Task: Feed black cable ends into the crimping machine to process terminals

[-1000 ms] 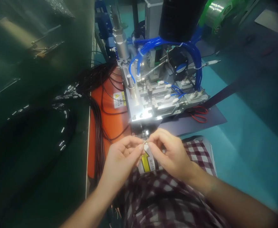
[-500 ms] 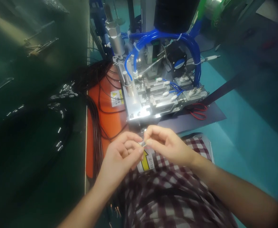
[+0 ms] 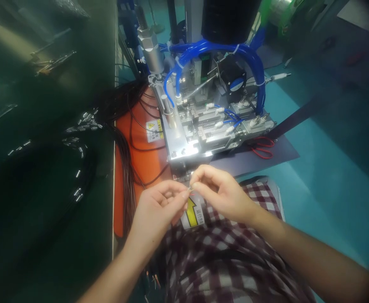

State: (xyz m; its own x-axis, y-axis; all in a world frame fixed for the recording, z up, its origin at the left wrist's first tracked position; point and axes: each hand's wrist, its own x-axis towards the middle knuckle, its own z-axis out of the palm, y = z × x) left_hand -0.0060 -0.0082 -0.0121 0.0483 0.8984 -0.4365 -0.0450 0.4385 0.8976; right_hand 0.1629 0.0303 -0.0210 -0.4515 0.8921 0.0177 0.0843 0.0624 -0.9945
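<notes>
Pale thin wire ends, in the air between both hands, just off the near-left corner of the metal machine. Left hand: thumb and index pinched on them, wires at the fingertips. Right hand: thumb and index closed on the same bit from the other side. Exact count too small to tell. Yellow-arrow label shows just below the fingertips. Black cables run over the right edge of the green worktop, onto the orange base, along its left edge.
</notes>
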